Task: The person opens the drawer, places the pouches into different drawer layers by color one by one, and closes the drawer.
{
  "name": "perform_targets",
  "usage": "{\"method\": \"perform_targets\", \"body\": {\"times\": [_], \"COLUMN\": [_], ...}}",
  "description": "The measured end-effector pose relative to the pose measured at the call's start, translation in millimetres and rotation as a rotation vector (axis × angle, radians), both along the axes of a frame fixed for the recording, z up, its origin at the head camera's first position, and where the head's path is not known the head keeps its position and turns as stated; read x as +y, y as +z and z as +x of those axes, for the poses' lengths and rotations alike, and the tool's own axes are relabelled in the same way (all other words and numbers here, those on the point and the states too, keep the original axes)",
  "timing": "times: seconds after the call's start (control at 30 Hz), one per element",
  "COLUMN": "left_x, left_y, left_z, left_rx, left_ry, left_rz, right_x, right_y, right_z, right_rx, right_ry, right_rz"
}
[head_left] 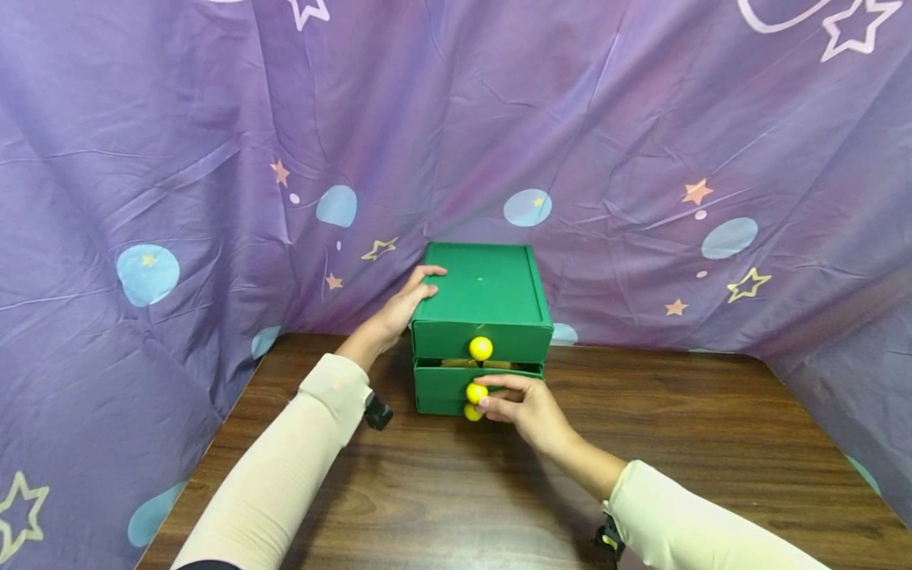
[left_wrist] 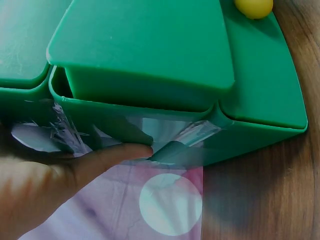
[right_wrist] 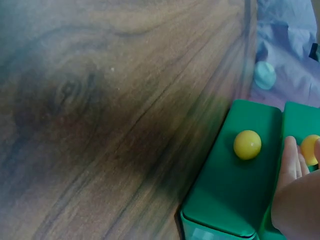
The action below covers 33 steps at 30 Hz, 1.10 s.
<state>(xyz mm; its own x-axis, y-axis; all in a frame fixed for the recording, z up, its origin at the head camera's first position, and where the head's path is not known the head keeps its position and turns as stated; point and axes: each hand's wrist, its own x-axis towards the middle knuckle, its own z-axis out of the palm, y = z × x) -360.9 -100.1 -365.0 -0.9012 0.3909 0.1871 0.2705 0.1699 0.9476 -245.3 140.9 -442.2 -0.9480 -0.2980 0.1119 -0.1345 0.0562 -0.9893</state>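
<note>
A green drawer chest [head_left: 480,281] with yellow ball knobs stands against the curtain. Its middle drawer [head_left: 438,388] is pulled partway out, leaving a gap below the top drawer [head_left: 445,342], where tan contents show through. My right hand [head_left: 523,408] pinches the middle knob [head_left: 476,393] between thumb and fingers. Just below it the bottom knob [head_left: 472,412] shows, and the bottom drawer front [right_wrist: 230,185] appears in the right wrist view. My left hand [head_left: 399,309] rests on the chest's upper left edge. In the left wrist view, a straight digit [left_wrist: 120,152] presses the taped side.
The chest sits at the back of a brown wood-grain table [head_left: 442,491]. A purple curtain [head_left: 620,158] with stars and blobs hangs behind and at both sides. Clear tape [left_wrist: 195,132] covers part of the chest's side. Small black devices [head_left: 378,412] are strapped at the wrists.
</note>
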Motion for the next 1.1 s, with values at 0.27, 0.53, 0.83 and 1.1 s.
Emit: {"method": "perform_targets", "body": {"times": [0.27,0.53,0.83,1.1], "left_x": [-0.1,0.2,-1.0,-0.6], "left_y": [0.1,0.8,1.8,1.2], "left_z": [0.2,0.8,1.5,2.0], "left_rx": [-0.004,-0.011,-0.022,-0.019], "left_ry": [-0.004,0.001,0.002,0.006], "left_rz": [-0.001,-0.001,0.003,-0.007], "right_x": [0.3,-0.5,-3.5,-4.1], "right_y": [-0.1,-0.1,-4.3,-10.2], "right_z": [-6.3,-13.9,-14.1,-7.1], "right_rx": [-0.005,0.003,0.044,0.189], "right_ry": [-0.004,-0.004,-0.031,-0.160], "right_rz": [-0.004,-0.005,0.011,0.169]}}
